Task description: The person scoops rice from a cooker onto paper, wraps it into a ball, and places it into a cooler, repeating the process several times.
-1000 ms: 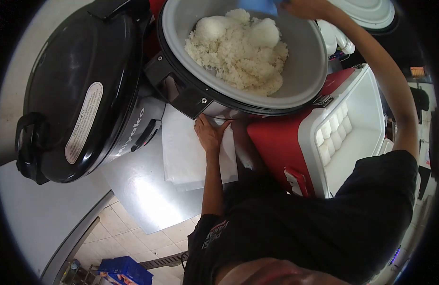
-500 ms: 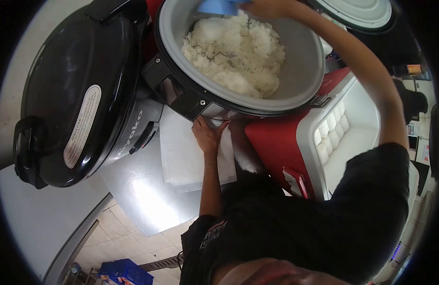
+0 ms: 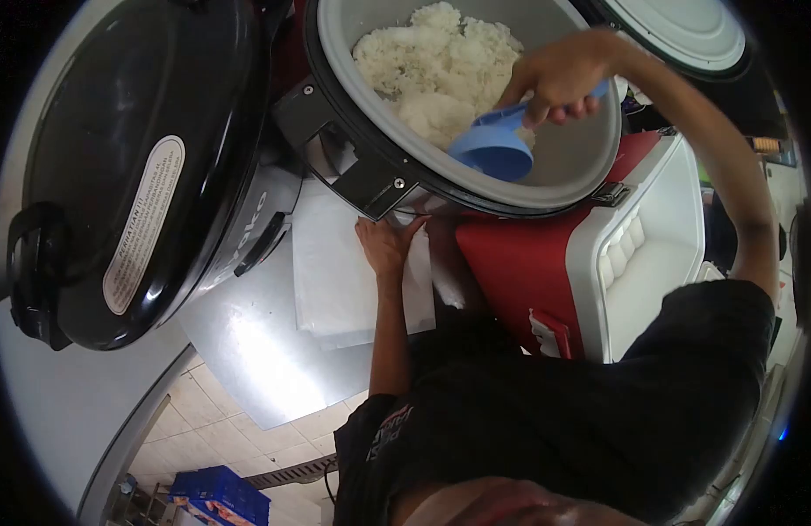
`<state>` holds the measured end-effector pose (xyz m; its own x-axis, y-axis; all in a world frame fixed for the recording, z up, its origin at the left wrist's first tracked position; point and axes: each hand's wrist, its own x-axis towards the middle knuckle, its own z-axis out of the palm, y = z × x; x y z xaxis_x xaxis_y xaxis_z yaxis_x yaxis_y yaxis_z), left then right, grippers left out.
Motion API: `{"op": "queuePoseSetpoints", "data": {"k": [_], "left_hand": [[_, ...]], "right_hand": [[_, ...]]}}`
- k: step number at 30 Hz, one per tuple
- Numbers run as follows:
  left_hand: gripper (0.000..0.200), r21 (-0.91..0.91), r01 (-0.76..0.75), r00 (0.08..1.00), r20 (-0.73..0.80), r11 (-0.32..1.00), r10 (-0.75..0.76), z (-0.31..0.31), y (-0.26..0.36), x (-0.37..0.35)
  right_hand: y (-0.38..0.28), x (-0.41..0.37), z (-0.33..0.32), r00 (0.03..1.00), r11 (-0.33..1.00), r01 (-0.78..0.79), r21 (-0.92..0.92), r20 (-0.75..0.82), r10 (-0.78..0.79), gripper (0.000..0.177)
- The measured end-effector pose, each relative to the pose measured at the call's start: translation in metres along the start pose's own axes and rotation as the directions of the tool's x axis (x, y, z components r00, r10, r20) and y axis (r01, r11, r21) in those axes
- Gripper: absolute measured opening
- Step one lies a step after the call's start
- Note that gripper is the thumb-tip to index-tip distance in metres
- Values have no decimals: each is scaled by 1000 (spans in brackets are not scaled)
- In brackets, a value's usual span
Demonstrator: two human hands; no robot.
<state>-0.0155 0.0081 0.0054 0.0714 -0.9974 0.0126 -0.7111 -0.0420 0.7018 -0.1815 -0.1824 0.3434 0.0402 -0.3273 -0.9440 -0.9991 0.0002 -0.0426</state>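
Note:
My right hand [image 3: 563, 74] is wrapped around the handle of a blue rice scoop [image 3: 495, 151]. The scoop's bowl is inside the grey pot [image 3: 581, 145] of a big rice cooker, over the near edge of the white rice [image 3: 441, 74]. Below the cooker's front, my left hand [image 3: 388, 244] lies on a stack of white paper sheets [image 3: 335, 280], thumb spread out to the side. Its fingertips reach close to the cooker's base.
A second rice cooker with a black lid [image 3: 142, 131] stands at left on the steel table [image 3: 248, 351]. To the right is a red cooler box [image 3: 519, 263] with a white interior. A blue carton [image 3: 220, 493] stands low at bottom left.
My right hand has brought the blue scoop from the pot's far rim down toward its near right side. The left hand stays on the paper. The view has shifted slightly.

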Motion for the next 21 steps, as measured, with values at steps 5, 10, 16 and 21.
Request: {"op": "queuePoseSetpoints", "data": {"k": [5,10,16,21], "left_hand": [[127,-6,7,1000,2,1000,-7,-3,3,-3],[129,-39,-12,998,-54,999,9,0,2,-1],[80,-14,-84,983,-167,996,80,-9,8,3],[102,-19,-38,994,-108,999,36,-12,6,-6]], "right_hand": [[46,47,10,999,997,48,-60,0,-48,38],[129,106,-33,587,661,20,-750,-527,-615,45],[82,71,15,912,842,-223,-492,-410,2,47],[82,76,38,995,969,-93,229,65,80,31]]}}
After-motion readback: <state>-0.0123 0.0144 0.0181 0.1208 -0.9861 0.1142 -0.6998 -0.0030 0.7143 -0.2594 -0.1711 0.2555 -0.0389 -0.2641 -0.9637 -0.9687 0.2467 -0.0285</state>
